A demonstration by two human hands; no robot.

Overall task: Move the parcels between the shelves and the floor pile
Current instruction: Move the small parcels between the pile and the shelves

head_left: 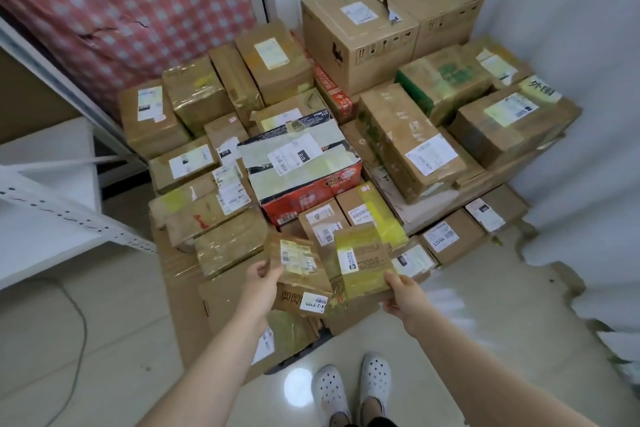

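A floor pile of several taped cardboard parcels fills the corner; a red-sided box (301, 163) sits at its centre. My left hand (261, 282) grips the near left edge of a small brown parcel (300, 262) with a white label. My right hand (403, 295) grips the near right corner of a flat parcel (363, 260) wrapped in yellowish tape. Both parcels are held just above the front of the pile, side by side and touching.
A white metal shelf (52, 218) stands at the left, with a cable on the tiled floor below it. Two large cartons (363, 42) stand at the back by the wall. White plastic sheeting (588, 184) hangs on the right. My white shoes (349, 388) are near the pile's front.
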